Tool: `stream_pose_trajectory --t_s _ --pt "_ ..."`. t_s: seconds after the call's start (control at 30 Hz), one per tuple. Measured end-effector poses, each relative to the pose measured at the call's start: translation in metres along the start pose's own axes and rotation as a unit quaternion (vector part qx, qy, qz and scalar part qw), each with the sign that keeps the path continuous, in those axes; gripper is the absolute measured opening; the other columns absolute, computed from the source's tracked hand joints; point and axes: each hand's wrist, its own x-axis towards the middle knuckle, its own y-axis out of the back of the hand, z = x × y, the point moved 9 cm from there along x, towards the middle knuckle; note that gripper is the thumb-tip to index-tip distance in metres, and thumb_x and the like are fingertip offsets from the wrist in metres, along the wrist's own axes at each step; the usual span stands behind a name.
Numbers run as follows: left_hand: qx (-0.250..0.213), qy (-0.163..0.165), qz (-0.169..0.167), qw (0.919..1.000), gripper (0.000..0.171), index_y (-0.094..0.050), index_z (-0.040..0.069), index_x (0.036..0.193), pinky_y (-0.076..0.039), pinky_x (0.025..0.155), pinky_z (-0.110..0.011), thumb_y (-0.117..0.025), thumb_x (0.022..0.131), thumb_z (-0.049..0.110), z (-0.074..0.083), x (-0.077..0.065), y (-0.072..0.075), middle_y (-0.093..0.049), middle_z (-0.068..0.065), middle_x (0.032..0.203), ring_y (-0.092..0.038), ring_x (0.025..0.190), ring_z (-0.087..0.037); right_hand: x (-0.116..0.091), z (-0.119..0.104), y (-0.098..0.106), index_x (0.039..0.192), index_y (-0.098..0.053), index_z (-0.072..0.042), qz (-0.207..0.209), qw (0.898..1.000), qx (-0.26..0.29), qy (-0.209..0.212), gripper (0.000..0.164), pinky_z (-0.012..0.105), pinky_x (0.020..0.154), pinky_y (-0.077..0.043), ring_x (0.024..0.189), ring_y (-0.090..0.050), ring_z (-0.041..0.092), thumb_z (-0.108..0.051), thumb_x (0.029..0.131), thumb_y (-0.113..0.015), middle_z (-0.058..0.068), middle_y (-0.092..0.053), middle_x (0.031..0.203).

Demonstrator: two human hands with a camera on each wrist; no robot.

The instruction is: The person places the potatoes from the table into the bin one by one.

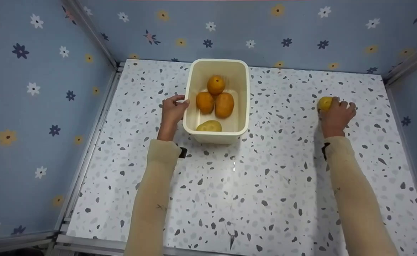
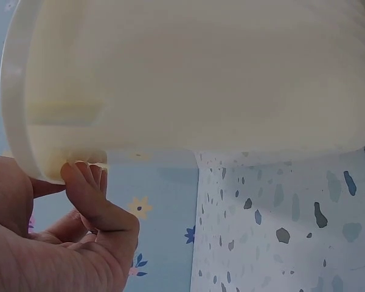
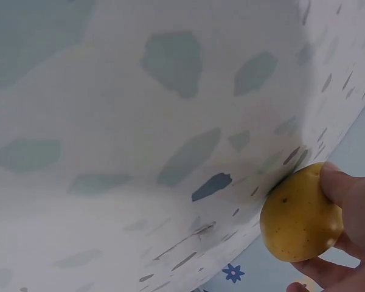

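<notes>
A cream plastic bin point(image 1: 217, 138) stands on the speckled table. My left hand point(image 1: 173, 112) pinches its left rim between thumb and fingers, also seen close up in the left wrist view, where the bin wall point(image 2: 231, 79) fills the upper part. Inside the bin lie a round orange point(image 1: 216, 84), two longer orange-coloured fruits point(image 1: 224, 105) and a yellow potato point(image 1: 209, 126), partly hidden by the front rim. Far to the right, my right hand point(image 1: 337, 115) grips another yellow potato point(image 3: 301, 213), with the thumb on one side and fingers beneath. This potato is at the table surface.
The white speckled table point(image 1: 265, 199) extends in front of the bin and between the hands. Blue flower-patterned panels point(image 1: 230, 32) enclose the back and both sides. A metal frame edge point(image 1: 91, 153) runs along the left.
</notes>
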Motion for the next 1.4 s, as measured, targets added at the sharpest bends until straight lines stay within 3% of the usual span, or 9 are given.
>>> stream_pose_trajectory --t_s 0.2,0.5,0.73,1.0,1.2,1.4 --pt "0.002 -0.002 0.005 1.0000 0.035 -0.069 -0.002 0.134 -0.054 0.058 -0.021 -0.066 0.102 0.012 0.000 0.001 0.001 -0.066 -0.010 0.095 -0.066 0.077 -0.015 0.003 -0.001 -0.002 0.159 -0.029 0.008 -0.020 1.000 -0.005 -0.003 0.067 0.067 0.126 -0.012 0.151 -0.017 0.058 -0.018 0.107 -0.063 0.041 -0.037 0.152" --pt "0.003 0.005 0.004 1.0000 0.036 -0.069 -0.001 0.135 -0.055 0.061 -0.021 -0.065 0.103 0.013 -0.001 0.001 -0.001 -0.068 -0.016 0.104 -0.068 0.084 -0.020 0.004 -0.006 -0.002 0.159 -0.032 0.007 -0.003 1.000 0.013 0.008 0.065 0.066 0.126 -0.013 0.152 -0.018 0.057 -0.010 0.105 -0.065 0.043 -0.041 0.150" --pt "0.004 0.007 0.004 1.0000 0.036 -0.069 -0.001 0.135 -0.054 0.062 -0.022 -0.066 0.103 0.014 0.001 0.001 0.000 -0.067 -0.013 0.102 -0.067 0.084 -0.019 0.000 -0.007 0.000 0.158 -0.033 0.007 0.018 0.999 0.030 0.016 0.064 0.065 0.126 -0.015 0.151 -0.022 0.056 -0.008 0.105 -0.064 0.042 -0.041 0.150" --pt "-0.009 0.003 0.001 1.0000 0.037 -0.067 -0.002 0.136 -0.054 0.059 -0.021 -0.065 0.103 0.014 0.001 0.000 -0.001 -0.068 -0.029 0.118 -0.071 0.097 -0.034 -0.004 -0.002 0.002 0.158 -0.036 0.005 0.034 0.997 0.067 0.013 0.064 0.066 0.125 -0.015 0.151 -0.023 0.055 -0.011 0.104 -0.066 0.040 -0.042 0.150" --pt "-0.002 0.016 0.005 0.9999 0.037 -0.067 0.000 0.137 -0.055 0.060 -0.023 -0.066 0.103 0.016 -0.002 0.000 -0.001 -0.068 -0.019 0.109 -0.068 0.087 -0.022 -0.008 -0.007 -0.001 0.157 -0.038 0.003 0.030 0.996 0.079 0.025 0.063 0.069 0.123 -0.015 0.150 -0.024 0.055 -0.018 0.105 -0.067 0.038 -0.044 0.150" --pt "0.002 0.019 0.007 0.9998 0.037 -0.068 0.000 0.136 -0.055 0.060 -0.022 -0.066 0.103 0.016 -0.004 0.002 0.000 -0.066 -0.012 0.101 -0.066 0.083 -0.018 -0.014 -0.030 0.004 0.156 -0.042 0.002 0.043 0.994 0.086 0.055 0.060 0.069 0.122 -0.016 0.149 -0.027 0.055 -0.017 0.105 -0.068 0.036 -0.048 0.148"
